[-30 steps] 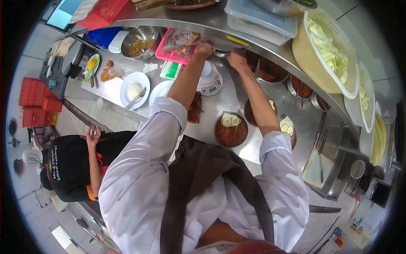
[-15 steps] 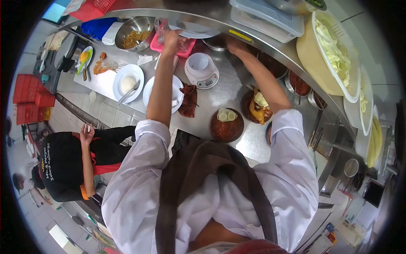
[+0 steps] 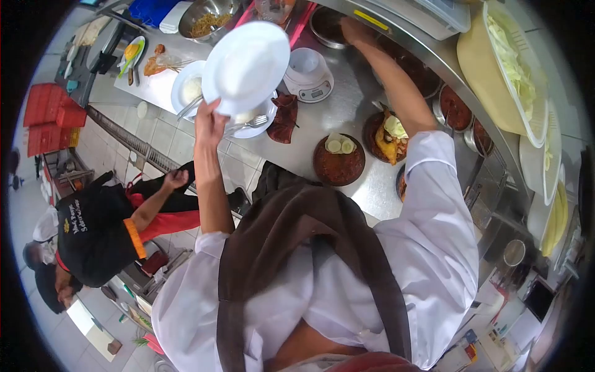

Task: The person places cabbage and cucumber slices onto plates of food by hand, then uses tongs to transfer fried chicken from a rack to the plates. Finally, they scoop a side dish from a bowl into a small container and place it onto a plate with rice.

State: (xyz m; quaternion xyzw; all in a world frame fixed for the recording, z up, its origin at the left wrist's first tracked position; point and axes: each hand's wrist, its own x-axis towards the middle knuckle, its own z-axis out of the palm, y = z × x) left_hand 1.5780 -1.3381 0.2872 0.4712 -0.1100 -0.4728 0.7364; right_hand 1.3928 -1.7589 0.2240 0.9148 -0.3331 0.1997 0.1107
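Note:
My left hand (image 3: 212,122) grips the rim of a white plate (image 3: 246,65), tilted above two other plates. Under it lie a plate with rice (image 3: 186,90) and another white plate (image 3: 263,124) with a fork (image 3: 253,123). My right hand (image 3: 358,31) reaches to the edge of a metal pot (image 3: 327,26) at the back; its fingers are hard to make out. A white scale (image 3: 310,84) with a bowl on top stands between my arms. A dark stone dish (image 3: 338,162) holds red sambal and cucumber slices; another (image 3: 385,137) holds fried food and cabbage.
A metal bowl of noodles (image 3: 211,20) is at the back left. Sauce pots (image 3: 452,110) stand right of my right arm, below a shelf edge (image 3: 427,43). A cream basket of cabbage (image 3: 505,80) is at the right. A co-worker (image 3: 93,229) is at the left.
My left hand has brought the white plate down from the shelf area toward me, over the other plates. My right hand stays near the metal pot. The co-worker's arm and body have shifted.

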